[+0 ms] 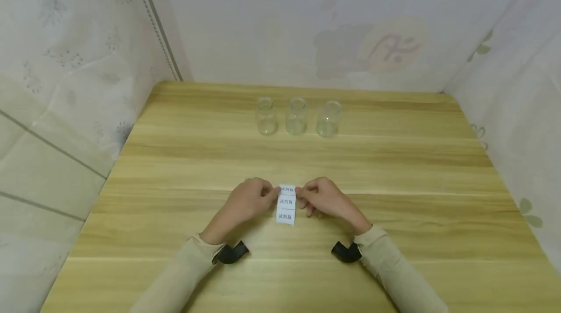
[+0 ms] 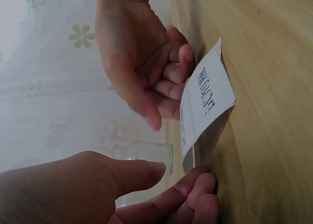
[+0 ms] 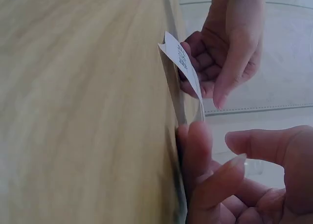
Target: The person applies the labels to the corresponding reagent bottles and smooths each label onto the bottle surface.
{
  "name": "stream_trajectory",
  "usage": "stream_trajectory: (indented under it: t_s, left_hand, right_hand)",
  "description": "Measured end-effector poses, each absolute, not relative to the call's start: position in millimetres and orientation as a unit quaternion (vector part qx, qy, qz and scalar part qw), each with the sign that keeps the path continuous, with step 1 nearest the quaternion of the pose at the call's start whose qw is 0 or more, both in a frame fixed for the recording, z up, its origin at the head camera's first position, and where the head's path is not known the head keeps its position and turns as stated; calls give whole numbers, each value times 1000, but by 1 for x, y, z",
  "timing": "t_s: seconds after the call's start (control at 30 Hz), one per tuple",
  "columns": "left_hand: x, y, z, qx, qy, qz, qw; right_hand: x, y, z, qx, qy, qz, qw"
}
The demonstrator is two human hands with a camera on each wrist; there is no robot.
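A white strip of paper labels (image 1: 286, 204), with three panels of printed characters, lies near the middle of the table. It bows up off the wood in both wrist views. My left hand (image 1: 246, 204) is at the strip's upper left edge; its fingers (image 2: 195, 182) touch or nearly touch the paper, while the thumb stands apart above. On the opposite edge, my right hand (image 1: 329, 200) has its fingertips (image 3: 198, 141) close against the strip, with a gap between thumb and index finger. Whether either hand bears on the paper is hard to see.
Clear glass jars stand in a row towards the back of the wooden table (image 1: 175, 167): a left jar (image 1: 266, 117), a middle jar (image 1: 296, 117) and a right jar (image 1: 328, 119). Patterned curtains (image 1: 245, 21) enclose the back and sides. Black wrist mounts sit beneath both sleeves.
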State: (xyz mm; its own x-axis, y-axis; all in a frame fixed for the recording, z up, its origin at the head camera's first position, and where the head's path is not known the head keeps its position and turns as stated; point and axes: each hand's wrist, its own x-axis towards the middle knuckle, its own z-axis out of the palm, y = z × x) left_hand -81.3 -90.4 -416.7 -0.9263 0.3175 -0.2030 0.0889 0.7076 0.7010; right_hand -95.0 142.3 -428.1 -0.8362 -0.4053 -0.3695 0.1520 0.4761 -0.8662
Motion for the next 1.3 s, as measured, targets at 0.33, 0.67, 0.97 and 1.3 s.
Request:
stream_trajectory:
  t_s: [0.33, 0.67, 0.97, 1.3]
  left_hand:
    - [-78, -80, -409, 102, 885, 438, 120]
    - [-74, -76, -329, 132, 846, 516, 12]
    - [-63, -78, -318, 166, 867, 465, -61]
    - [-60, -73, -318, 276, 834, 409, -248]
  right_hand:
    - [-95, 140, -422, -113, 806, -530, 237]
    - [-92, 146, -344, -145, 799, -574, 106]
    - [-81, 146, -332, -214, 769, -600, 51]
    - [-78, 146, -328, -252, 765, -592, 21]
